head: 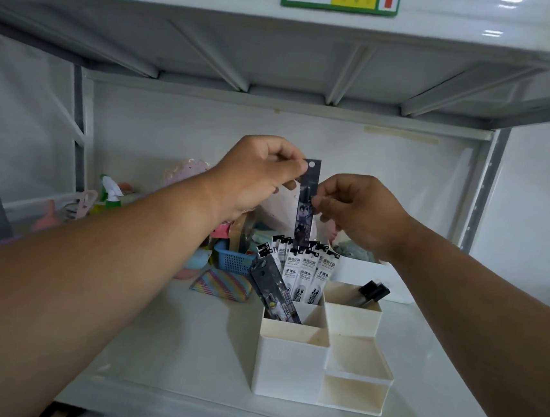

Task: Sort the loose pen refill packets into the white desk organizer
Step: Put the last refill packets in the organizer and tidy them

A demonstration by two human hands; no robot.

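White metal shelving fills my view, and I read it from the left. At the far left edge of the shelf (160,338) I see a green-and-white spray bottle (111,192) among pinkish clutter that I cannot make out. Further in, a small blue basket (232,260) stands behind a rainbow-striped pouch (222,284) that lies flat on the shelf.

My left hand (252,181) is raised above the clutter, its thumb and forefinger pinching the top end of a dark refill packet (307,202), right by the punched hanging hole. The packet hangs upright, and its lower end reaches down to the tops of the packets already stored. My right hand (360,213) pinches the same packet at its right edge, about halfway down, with its other fingers curled under.

Below them the white desk organizer (289,364) sits on the shelf. Its rear left compartment holds a bundle of white refill packets (307,275) standing upright, with another dark packet (274,290) leaning to the left against the front of them. The rear right compartment holds a black marker (373,293), tilted to the right. Behind the organizer, touching or just beside it, is a white bin (368,274).
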